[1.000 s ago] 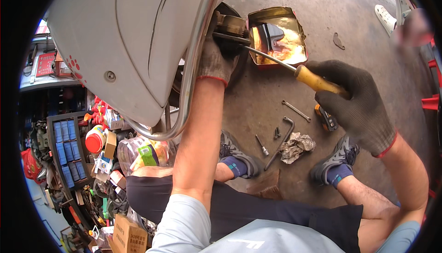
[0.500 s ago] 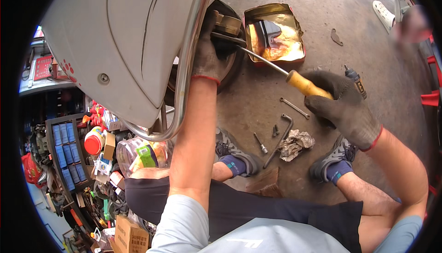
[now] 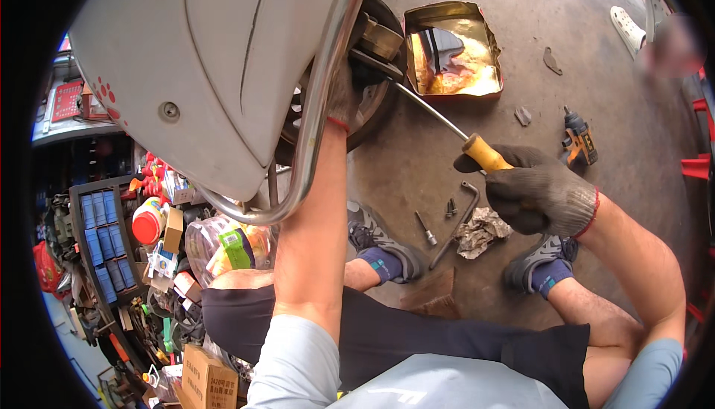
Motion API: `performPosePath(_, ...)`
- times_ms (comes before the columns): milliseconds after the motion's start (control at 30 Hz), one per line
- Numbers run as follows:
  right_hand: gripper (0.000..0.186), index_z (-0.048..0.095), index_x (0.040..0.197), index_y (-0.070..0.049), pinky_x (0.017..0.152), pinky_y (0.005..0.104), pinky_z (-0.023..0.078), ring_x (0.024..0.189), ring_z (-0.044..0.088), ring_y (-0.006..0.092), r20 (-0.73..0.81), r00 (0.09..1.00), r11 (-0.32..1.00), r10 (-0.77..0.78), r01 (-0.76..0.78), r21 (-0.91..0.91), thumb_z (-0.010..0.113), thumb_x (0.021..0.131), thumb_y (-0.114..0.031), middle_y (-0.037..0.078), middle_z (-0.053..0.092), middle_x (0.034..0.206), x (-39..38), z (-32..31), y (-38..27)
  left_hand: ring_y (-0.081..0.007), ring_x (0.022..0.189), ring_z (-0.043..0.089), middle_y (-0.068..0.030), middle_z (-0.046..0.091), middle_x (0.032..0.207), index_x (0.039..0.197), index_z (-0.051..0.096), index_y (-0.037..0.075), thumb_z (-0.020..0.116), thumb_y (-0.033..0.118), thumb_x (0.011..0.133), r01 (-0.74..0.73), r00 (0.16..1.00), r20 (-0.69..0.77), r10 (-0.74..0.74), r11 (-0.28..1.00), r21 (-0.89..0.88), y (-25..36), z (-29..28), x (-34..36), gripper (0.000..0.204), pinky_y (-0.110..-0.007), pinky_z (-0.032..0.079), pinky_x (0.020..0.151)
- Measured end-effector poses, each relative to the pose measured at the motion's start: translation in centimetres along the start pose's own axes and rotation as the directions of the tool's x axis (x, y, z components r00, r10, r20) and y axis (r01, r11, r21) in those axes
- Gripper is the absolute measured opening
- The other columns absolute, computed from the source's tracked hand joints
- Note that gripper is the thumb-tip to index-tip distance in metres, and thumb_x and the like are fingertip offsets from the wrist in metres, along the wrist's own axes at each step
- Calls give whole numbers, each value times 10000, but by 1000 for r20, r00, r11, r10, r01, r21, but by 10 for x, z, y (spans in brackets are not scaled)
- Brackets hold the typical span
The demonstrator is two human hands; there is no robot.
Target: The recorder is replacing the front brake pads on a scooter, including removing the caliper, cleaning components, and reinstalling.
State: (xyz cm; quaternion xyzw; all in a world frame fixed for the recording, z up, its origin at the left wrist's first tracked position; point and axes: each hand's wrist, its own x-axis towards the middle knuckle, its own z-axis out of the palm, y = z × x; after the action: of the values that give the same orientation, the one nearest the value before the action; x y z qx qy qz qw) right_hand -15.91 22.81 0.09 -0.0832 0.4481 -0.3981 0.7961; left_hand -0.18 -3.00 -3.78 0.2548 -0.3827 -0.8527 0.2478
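Spread across the stained, grey-brown floor [image 3: 622,111]: toward the far side, an open gold-lined box [image 3: 488,51] with a flat metal plate [image 3: 552,61] to its right; nearer, a small grey scrap [image 3: 523,116] and a black-and-orange power driver [image 3: 581,143]; nearer again, two dark bolts [image 3: 450,208], a slim socket tool [image 3: 426,229] and an angled bar [image 3: 456,226] beside a crumpled wad [image 3: 479,235]; nearest, a brown slab [image 3: 433,294].

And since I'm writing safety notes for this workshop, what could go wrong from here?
The screwdriver might slip off the metal part and jab the left hand, partly hidden close by.
A sudden lurch of the right hand could knock the open tray, perhaps spilling its dark liquid.
The L-shaped wrench near the left shoe might roll underfoot.
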Motion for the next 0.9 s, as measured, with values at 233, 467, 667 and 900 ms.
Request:
performPosePath(233, 394, 566, 1330, -46, 439, 208, 328, 560, 453, 28, -82, 997, 983, -4, -12, -185, 621, 973, -205, -47, 504, 718, 5, 0, -3, -233, 845, 714, -91, 714, 972, 1118, 646, 95, 784, 407, 843, 23, 999, 39, -27, 996, 92, 2, -4, -2, 438, -390, 623, 728)
performPosePath(467, 403, 572, 1323, -31, 487, 229, 367, 546, 462, 36, -190, 970, 874, -153, 43, -485, 610, 944, -161, -39, 529, 707, 6, 3, -2, -217, 797, 709, -86, 712, 959, 1110, 642, 92, 788, 437, 831, 3, 991, -133, 0, 1000, 24, -6, 12, -10, 467, -351, 608, 661)
performPosePath(667, 412, 584, 1313, -14, 544, 240, 430, 605, 517, 44, -254, 944, 782, -211, 7, -623, 593, 921, -139, -15, 575, 740, 3, 12, -8, -217, 815, 707, -73, 713, 977, 1106, 652, 114, 789, 446, 826, -6, 994, -110, 20, 991, 131, -2, -5, 3, 455, -363, 609, 673)
performPosePath(900, 393, 561, 1302, -31, 433, 219, 349, 495, 451, 42, -147, 989, 943, -36, -15, -333, 607, 935, -166, -23, 526, 683, 0, 1, -13, -242, 852, 705, -88, 712, 1014, 1077, 673, 96, 778, 396, 854, 3, 988, -156, 1, 1000, 25, -11, -13, 6, 388, -384, 609, 718)
